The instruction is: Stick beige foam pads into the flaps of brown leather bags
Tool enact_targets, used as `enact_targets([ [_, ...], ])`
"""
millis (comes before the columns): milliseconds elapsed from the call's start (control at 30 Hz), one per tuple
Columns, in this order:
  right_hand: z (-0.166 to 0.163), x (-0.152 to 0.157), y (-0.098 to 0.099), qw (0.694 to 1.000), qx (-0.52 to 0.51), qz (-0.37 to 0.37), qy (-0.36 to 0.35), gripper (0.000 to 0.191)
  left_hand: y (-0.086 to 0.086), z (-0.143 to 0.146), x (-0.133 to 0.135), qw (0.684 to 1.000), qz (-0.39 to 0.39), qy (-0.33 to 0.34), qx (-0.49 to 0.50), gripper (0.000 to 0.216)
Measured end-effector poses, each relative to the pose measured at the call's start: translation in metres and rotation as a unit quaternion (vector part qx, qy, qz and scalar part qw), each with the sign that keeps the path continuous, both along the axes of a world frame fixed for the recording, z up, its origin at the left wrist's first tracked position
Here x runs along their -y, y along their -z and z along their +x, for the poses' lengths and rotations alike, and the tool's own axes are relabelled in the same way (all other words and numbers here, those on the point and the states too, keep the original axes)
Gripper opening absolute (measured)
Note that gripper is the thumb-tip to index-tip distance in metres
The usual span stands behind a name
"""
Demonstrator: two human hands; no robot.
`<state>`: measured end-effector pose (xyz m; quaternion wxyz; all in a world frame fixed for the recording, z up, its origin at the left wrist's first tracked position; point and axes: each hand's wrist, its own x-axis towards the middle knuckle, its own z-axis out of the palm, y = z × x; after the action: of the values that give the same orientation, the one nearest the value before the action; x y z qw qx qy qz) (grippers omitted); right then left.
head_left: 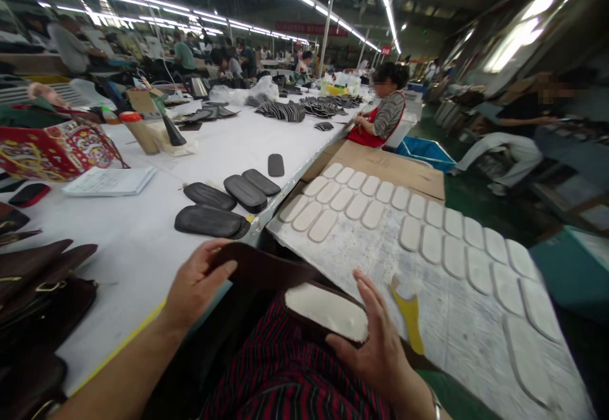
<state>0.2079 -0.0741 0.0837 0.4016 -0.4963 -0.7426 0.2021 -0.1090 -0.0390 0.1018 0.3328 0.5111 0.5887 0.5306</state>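
Observation:
A long strip of dark brown leather (273,268) stretches across my lap. My left hand (202,283) pinches its left end between thumb and fingers, near the table edge. At the strip's right lies an oval pad (326,311) with a whitish upper face and a dark brown border. My right hand (375,344) grips the right end of this pad, thumb below and fingers along the far side. Just right of that hand, a yellow notched scraper (408,318) rests on the grey board (380,261).
Rows of pale oval pads (431,242) cover much of the board. Black padded ovals (209,220) lie on the white table (143,268) near its edge. Brown leather bags (42,287) sit at left, beyond them a red patterned box (52,147). A co-worker (383,112) sits ahead.

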Motion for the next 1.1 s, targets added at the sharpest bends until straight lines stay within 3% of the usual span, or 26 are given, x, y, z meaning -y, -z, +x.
enact_targets([
  [67, -0.008, -0.001, -0.008, 0.982, -0.011, -0.162, -0.1, 0.08, 0.015, 0.029, 0.009, 0.986, -0.083, 0.083, 0.118, 0.032],
  [167, 0.003, -0.002, -0.006, 0.89, -0.043, -0.403, -0.211, 0.038, 0.042, 0.048, 0.012, 0.951, -0.194, 0.147, 0.189, 0.028],
  [233, 0.017, -0.002, 0.003, 0.845, -0.088, -0.487, -0.201, 0.027, 0.057, 0.052, 0.011, 0.939, -0.243, 0.184, 0.162, 0.029],
  [267, 0.025, -0.002, 0.008, 0.84, -0.115, -0.503, -0.171, 0.027, 0.063, 0.053, 0.01, 0.938, -0.254, 0.196, 0.131, 0.03],
  [433, 0.045, -0.004, 0.029, 0.855, -0.155, -0.495, -0.004, 0.037, 0.081, 0.061, -0.001, 0.943, -0.266, 0.198, -0.032, 0.034],
  [533, 0.045, -0.008, 0.038, 0.861, -0.147, -0.486, 0.037, 0.04, 0.087, 0.065, -0.011, 0.935, -0.289, 0.193, -0.073, 0.035],
  [900, 0.052, -0.013, 0.062, 0.854, -0.139, -0.497, 0.067, 0.045, 0.099, 0.068, -0.028, 0.925, -0.327, 0.18, -0.065, 0.036],
  [1100, 0.054, -0.018, 0.064, 0.872, -0.149, -0.466, 0.006, 0.039, 0.096, 0.066, -0.027, 0.919, -0.348, 0.183, -0.028, 0.035],
])
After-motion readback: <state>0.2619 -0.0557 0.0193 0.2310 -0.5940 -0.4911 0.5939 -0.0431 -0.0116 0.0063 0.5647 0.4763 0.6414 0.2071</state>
